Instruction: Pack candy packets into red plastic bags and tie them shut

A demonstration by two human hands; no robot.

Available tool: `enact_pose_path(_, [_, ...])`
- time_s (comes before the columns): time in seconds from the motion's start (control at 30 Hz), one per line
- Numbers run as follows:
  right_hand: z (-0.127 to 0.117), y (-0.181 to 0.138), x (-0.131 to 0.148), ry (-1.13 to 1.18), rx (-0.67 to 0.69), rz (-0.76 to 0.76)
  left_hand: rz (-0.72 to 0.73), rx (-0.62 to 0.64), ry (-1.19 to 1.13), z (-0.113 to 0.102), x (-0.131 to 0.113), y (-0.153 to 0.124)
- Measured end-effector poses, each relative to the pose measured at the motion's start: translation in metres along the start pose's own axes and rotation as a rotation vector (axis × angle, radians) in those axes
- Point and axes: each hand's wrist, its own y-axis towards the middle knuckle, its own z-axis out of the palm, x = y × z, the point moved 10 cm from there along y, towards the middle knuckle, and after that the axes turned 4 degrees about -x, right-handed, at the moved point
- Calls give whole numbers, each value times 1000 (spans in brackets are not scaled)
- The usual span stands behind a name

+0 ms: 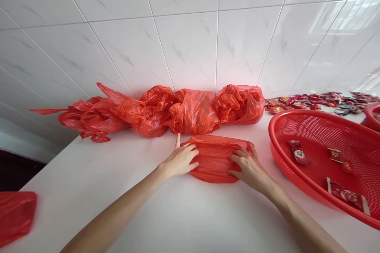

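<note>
A thin red plastic bag [214, 162] lies in front of me on the white table. My left hand [179, 159] touches its left side, fingers apart and slightly bent on the plastic, one finger pointing away toward the wall. On the bag's right side rests my right hand [248, 166], palm down with its fingers spread over the film. Neither hand visibly grips the plastic. Just behind the bag, several bulging red bags, among them a rounded one [240, 104] and one with a long twisted end [92, 118], stand against the wall.
On the right stands a red perforated plastic basket [279, 142] with several small wrapped packets [347, 195] inside. More red packets [308, 101] are scattered behind it, near another red container [374, 116]. Another red plastic bag [16, 215] lies at the lower left. White tiles line the back.
</note>
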Motion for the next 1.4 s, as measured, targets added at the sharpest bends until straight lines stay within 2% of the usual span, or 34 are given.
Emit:
enact_pose_path(0.17, [3,-2,-5,14,30,8,-81,82,-54,3,7,-7])
enact_pose_path(0.3, [0,-5,-5,-22,96,60,-97,96,-62,5,4,-12])
enact_pose_path(0.43, [-4,-8,-2,-94,114,90,-60,67,-55,5,-3,-16])
enact_pose_path(0.6, [-6,-7,16,-69,44,-27,-27,33,-38,4,-10,-18])
enact_pose_path(0.77, [1,-4,25,-41,15,-78,53,-74,-110,-5,-19,-11])
enact_pose_path(0.9, [9,-1,16,-31,32,-38,100,10,-156,9,-18,-6])
enact_pose_path(1.1, [13,-3,5,-84,44,-30,-58,164,-136,27,6,-7])
enact_pose_path(1.4, [14,-8,-5,-144,90,-2,-75,189,-59,28,7,-13])
